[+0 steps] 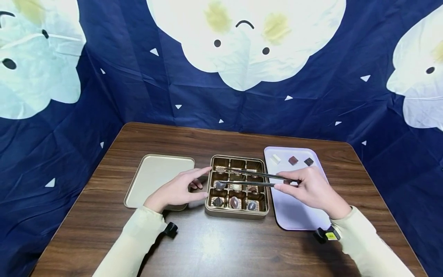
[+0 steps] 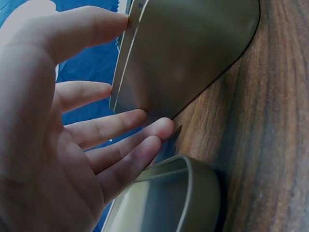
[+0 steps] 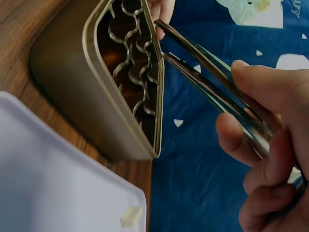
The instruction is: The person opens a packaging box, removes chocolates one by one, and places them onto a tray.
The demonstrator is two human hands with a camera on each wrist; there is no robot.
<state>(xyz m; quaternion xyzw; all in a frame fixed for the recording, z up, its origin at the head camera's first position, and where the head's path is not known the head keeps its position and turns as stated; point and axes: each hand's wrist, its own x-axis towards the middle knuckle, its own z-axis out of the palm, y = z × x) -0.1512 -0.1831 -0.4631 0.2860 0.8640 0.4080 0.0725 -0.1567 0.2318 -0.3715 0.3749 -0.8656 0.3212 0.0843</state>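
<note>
A gold box point(image 1: 237, 214) with a divided insert stands mid-table, single chocolates in its cups. In the front row are a dark striped piece point(image 1: 218, 202), a brown oval point(image 1: 235, 202) and a grey oval point(image 1: 252, 206). My right hand point(image 1: 309, 191) grips long metal tweezers point(image 3: 212, 95) from the right side. Their tips are spread over the left column, one close to a dark round chocolate point(image 1: 220, 186), with nothing between them. My left hand point(image 1: 180, 191) reaches to the box's left side, thumb and forefinger spread along its rim, the other fingers loosely bent.
Right of the box lies a lavender tray point(image 1: 297, 219) with a white piece point(image 1: 275, 159), a reddish-brown square point(image 1: 293, 160) and a dark square point(image 1: 308, 161) along its far end. A shallow gold lid point(image 1: 157, 173) rests on the left, partly under my left hand. Blue cloth point(image 1: 194, 100) hangs behind.
</note>
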